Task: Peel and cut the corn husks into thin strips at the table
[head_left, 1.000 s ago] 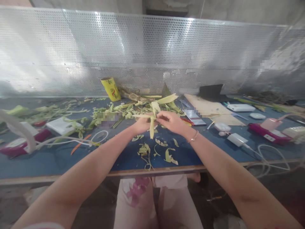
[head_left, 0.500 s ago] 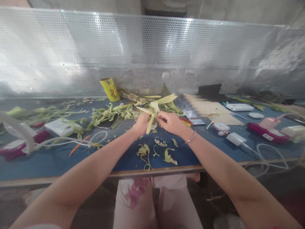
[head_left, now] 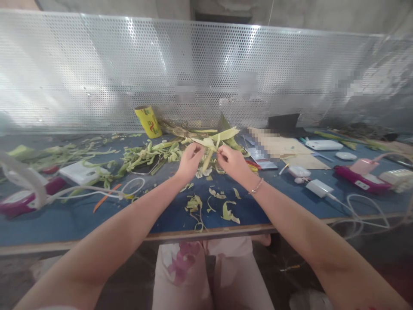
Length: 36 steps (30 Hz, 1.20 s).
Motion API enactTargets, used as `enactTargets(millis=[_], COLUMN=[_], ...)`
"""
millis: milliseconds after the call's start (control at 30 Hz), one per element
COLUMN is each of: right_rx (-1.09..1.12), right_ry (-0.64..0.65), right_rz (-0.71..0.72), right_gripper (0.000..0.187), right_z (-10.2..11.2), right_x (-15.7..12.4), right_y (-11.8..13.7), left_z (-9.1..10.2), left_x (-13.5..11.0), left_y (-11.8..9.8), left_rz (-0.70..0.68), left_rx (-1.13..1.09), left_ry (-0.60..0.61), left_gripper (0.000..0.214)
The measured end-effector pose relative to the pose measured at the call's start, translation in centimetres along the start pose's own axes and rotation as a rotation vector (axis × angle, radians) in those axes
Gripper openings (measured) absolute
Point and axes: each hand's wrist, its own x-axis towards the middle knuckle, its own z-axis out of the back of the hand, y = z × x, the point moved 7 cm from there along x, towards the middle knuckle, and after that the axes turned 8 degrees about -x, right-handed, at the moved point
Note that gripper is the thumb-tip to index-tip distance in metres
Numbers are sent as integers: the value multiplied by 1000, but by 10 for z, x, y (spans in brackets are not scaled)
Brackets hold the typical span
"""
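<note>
Both my hands meet above the middle of the blue table point(head_left: 64, 224), closed on pale green leaf strips point(head_left: 209, 148). My left hand point(head_left: 189, 161) pinches the strips from the left. My right hand point(head_left: 232, 163), with a thin bracelet at the wrist, pinches them from the right. The strips fan up and back between my fingers and one hangs down between the hands. Cut leaf scraps point(head_left: 211, 204) lie on the table just below my hands.
A heap of green leaves point(head_left: 151, 153) lies behind my hands, with a yellow roll point(head_left: 147, 121) leaning on the perforated metal screen point(head_left: 97, 73). Left: white box point(head_left: 79, 171), magenta device point(head_left: 22, 200), white cable. Right: white charger point(head_left: 318, 188), magenta device point(head_left: 361, 177), cardboard sheet point(head_left: 290, 150).
My hands have risen a little and drawn slightly apart. The leaf strip that hung straight down between them now tilts and is pulled up among the other strips.
</note>
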Motion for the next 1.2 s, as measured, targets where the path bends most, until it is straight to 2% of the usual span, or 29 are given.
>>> enactTargets(millis=[133,300,500,767,967,1200], right_rx=[-10,44,-43,-19,38,130], right_ry=[29,81,104,97,79,88], right_rz=[9,48,90,64,37,-6], right_gripper=[6,8,13,14,13,13], right_z=[-3,-13,-16,-6,-8,-10], right_x=[0,0,-1,0,1,2], right_y=[0,-2,3,9,5,-1], left_z=[-12,-19,-20,-27,-33,-33], left_x=[-4,-2,0,-3,-4,-6], left_y=[4,19,25,18,9,8], left_rz=[61,150,157,144,149,207], left_rx=[54,42,27,-172,-267,-305], left_ry=[126,199,191,222,303,318], left_gripper=[22,15,13,11,9,13])
